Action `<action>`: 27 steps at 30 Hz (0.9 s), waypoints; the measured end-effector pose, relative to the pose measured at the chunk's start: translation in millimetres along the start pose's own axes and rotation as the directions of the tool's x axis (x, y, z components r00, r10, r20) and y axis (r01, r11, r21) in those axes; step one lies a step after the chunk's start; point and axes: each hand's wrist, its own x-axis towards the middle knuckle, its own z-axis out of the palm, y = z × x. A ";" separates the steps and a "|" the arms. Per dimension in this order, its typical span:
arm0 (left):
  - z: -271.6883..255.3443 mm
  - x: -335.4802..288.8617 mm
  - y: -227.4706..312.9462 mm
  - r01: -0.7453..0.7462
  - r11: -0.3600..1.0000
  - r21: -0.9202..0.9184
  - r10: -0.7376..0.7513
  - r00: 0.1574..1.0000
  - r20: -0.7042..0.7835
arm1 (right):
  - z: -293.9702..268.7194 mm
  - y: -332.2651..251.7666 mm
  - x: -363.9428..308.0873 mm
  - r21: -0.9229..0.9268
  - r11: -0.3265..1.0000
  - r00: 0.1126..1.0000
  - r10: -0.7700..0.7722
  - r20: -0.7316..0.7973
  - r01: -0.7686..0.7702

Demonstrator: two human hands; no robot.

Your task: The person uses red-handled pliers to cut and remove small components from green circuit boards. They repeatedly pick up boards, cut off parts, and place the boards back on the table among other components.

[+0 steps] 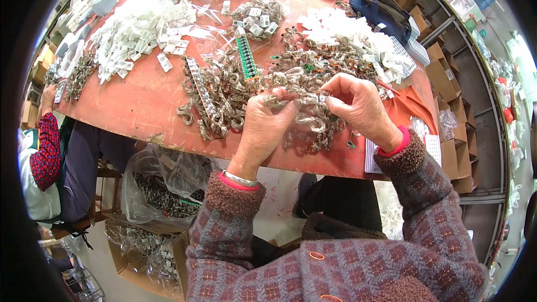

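One red-topped table (128, 111) spans 9 to 3 o'clock about the view's centre. Metal shelving (482, 197) at 3 bears several cardboard boxes (442, 81). One co-worker (45, 162) sits at 9. One carton (180, 263) at 7 contains small pale parts and clear plastic; one clear bag (134, 183) at 8 contains dark wiring. Of two white heaps, the left heap (134, 36) lies at 10, the right heap (352, 39) at 1. Centrally, the left hand (267, 126) and right hand (362, 106) each pinch, thumb to forefinger, one greyish wire coil (307, 100) between them, above the table's near part. One green circuit strip (245, 57) lies at 12.
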 end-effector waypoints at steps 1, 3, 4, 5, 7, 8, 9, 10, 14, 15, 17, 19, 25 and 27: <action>0.2 0.3 0.1 -0.009 1.000 0.013 0.009 1.000 0.005 | 0.6 0.2 -0.1 -0.012 1.000 1.000 -0.008 -0.006 0.008; 0.7 0.8 0.1 -0.027 0.999 0.039 0.027 1.000 0.015 | 2.1 0.1 -0.3 -0.023 0.999 0.999 -0.024 -0.028 0.023; 1.1 0.6 -0.1 -0.047 0.998 0.046 0.047 0.999 0.012 | 3.7 -0.1 -0.4 -0.023 0.999 0.998 -0.032 -0.046 0.031; 1.7 0.1 -0.6 -0.066 0.996 0.054 0.066 0.998 0.009 | 4.9 -0.4 -1.0 -0.026 1.000 0.998 -0.017 -0.059 0.015; 2.7 -0.5 -2.2 -0.090 0.994 0.065 0.090 0.996 0.001 | 7.0 -1.0 -2.8 -0.011 0.999 0.996 -0.035 -0.086 0.034; 3.1 -0.8 -3.3 -0.093 0.993 0.068 0.094 0.996 -0.005 | 8.2 -1.1 -3.7 -0.006 0.999 0.995 -0.033 -0.097 0.033; 3.0 -1.0 -4.3 -0.098 0.993 0.071 0.099 0.995 -0.013 | 10.0 -1.1 -4.4 -0.026 0.999 0.992 -0.043 -0.118 0.040; 2.5 -0.9 -5.2 -0.111 0.986 0.127 0.113 0.994 -0.010 | 11.9 -1.0 -4.9 -0.046 0.998 0.989 -0.053 -0.140 0.047; 0.6 1.2 -8.5 -0.226 0.900 0.374 0.238 0.971 0.014 | 16.0 -0.1 -3.4 -0.164 0.982 0.972 -0.130 -0.197 0.098; -0.5 1.3 -8.3 -0.192 0.866 0.461 0.220 0.975 -0.007 | 15.6 -0.3 -1.9 -0.156 0.981 0.970 -0.143 -0.198 0.112; -1.3 1.0 -7.2 -0.251 0.917 0.310 0.262 0.965 0.007 | 12.5 -2.2 0.3 -0.133 0.983 0.969 -0.148 -0.198 0.123; -1.9 0.1 -4.6 -0.063 0.992 0.106 0.067 0.997 -0.029 | 8.2 -6.0 1.5 -0.175 0.978 0.965 -0.147 -0.218 0.109; 2.9 -1.6 -0.5 -0.023 1.000 -0.008 0.023 1.000 -0.006 | 5.3 -21.1 -6.0 -0.405 0.888 0.937 -0.306 -0.167 0.218; 3.6 -1.9 0.0 0.019 0.996 -0.085 -0.020 1.000 -0.007 | 6.4 -23.4 -6.2 -0.390 0.889 0.937 -0.318 -0.146 0.241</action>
